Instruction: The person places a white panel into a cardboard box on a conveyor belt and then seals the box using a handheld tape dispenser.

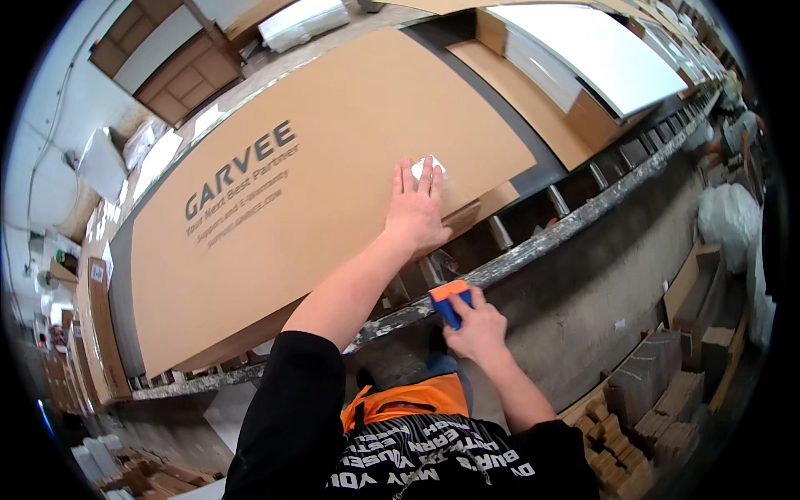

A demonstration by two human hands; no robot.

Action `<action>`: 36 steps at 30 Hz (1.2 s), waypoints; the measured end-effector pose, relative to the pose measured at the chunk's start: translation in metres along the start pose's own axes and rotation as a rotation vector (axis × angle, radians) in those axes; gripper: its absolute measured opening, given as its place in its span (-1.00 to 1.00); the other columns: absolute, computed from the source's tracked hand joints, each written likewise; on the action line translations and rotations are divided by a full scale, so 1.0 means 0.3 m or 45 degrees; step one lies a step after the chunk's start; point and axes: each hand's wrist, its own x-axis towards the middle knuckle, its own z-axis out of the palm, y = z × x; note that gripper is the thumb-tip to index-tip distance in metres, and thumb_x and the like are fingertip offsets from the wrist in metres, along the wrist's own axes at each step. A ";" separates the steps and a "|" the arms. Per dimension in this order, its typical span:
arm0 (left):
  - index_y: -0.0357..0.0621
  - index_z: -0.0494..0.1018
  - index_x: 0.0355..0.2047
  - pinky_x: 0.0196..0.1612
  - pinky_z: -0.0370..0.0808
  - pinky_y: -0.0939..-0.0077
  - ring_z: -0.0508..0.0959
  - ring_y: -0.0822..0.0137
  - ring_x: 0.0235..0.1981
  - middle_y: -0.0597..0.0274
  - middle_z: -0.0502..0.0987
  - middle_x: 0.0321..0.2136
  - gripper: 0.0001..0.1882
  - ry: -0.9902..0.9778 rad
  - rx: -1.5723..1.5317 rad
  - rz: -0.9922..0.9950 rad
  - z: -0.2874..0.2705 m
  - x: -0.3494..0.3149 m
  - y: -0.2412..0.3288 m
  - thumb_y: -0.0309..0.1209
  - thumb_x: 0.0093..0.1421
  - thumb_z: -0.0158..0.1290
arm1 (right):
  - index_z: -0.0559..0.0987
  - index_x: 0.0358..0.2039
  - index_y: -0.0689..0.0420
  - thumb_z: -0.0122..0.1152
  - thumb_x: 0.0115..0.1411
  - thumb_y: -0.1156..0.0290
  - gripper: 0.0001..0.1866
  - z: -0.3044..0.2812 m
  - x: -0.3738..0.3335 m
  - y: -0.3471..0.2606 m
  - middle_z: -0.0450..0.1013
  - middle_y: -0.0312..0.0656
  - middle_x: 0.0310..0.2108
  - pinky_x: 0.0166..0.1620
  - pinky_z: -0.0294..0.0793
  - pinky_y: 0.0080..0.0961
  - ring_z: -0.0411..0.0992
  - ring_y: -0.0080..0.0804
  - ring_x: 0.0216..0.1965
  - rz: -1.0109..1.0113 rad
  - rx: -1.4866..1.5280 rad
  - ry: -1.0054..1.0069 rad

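Note:
A large flat cardboard box [350, 108] with dark printing lies across the roller conveyor. My left hand [415, 212] rests on its top near the right front side, fingers stretched out. A shiny clear patch [429, 169], perhaps a plastic pouch or tape, shows under and beside those fingertips. In my right hand [479, 325] is a small blue and orange hand tool [450, 302], held just past the conveyor's near rail; its exact kind is unclear.
The conveyor's worn metal rail [533, 242] runs along the near side, with rollers [557, 200] behind it. An open carton with a white panel [596, 50] sits further along to the right. Stacked cardboard pieces [667, 408] stand at lower right, near clear plastic wrapping [729, 217].

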 end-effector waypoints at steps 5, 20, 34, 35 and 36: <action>-0.26 -0.13 0.36 0.36 -0.14 -0.18 -0.15 -0.43 0.33 -0.25 -0.19 0.37 0.23 -0.144 -0.142 -0.038 0.002 -0.538 -0.395 0.04 -0.15 0.30 | 0.59 -0.07 0.07 0.29 -0.14 0.32 -0.49 0.005 -0.165 0.068 0.39 -0.04 -0.01 -0.14 0.53 -0.21 0.50 -0.01 -0.17 0.148 0.185 0.375; -0.12 0.10 0.32 0.35 -0.06 -0.17 0.08 -0.37 0.29 0.11 0.13 0.33 -0.10 0.280 -0.072 0.200 0.213 -1.000 -0.757 -0.03 0.02 0.14 | 0.53 0.05 -0.09 0.17 -0.05 0.26 -0.45 -0.176 0.341 -1.095 0.47 -0.08 -0.03 -0.09 0.49 -0.25 0.49 -0.02 -0.15 -0.385 -0.223 0.245; 0.00 0.23 0.27 0.29 -0.08 -0.40 0.12 -0.27 0.30 0.28 0.21 0.30 -0.23 0.369 -0.168 0.243 0.270 -1.061 -0.782 -0.06 0.06 0.13 | 0.60 -0.25 0.15 0.21 -0.16 0.17 -0.55 -0.035 0.099 -0.931 0.51 0.11 -0.25 -0.12 0.56 -0.20 0.55 -0.04 -0.20 -0.359 -0.739 -0.519; -0.01 0.25 0.26 0.28 -0.08 -0.43 0.12 -0.28 0.30 0.29 0.23 0.29 -0.24 0.378 -0.164 0.258 0.269 -1.056 -0.774 -0.07 0.05 0.14 | 0.59 -0.20 0.16 0.25 -0.20 0.18 -0.50 -0.008 0.048 -0.901 0.46 0.15 -0.20 -0.12 0.55 -0.20 0.54 -0.04 -0.16 -0.249 -0.761 -0.695; -0.01 0.25 0.26 0.28 -0.08 -0.43 0.12 -0.28 0.30 0.29 0.23 0.29 -0.24 0.380 -0.172 0.280 0.270 -1.037 -0.765 -0.07 0.05 0.14 | 0.60 -0.19 0.09 0.23 -0.22 0.20 -0.50 0.060 0.021 -0.840 0.46 0.12 -0.21 -0.14 0.56 -0.20 0.54 -0.02 -0.22 -0.214 -0.678 -0.601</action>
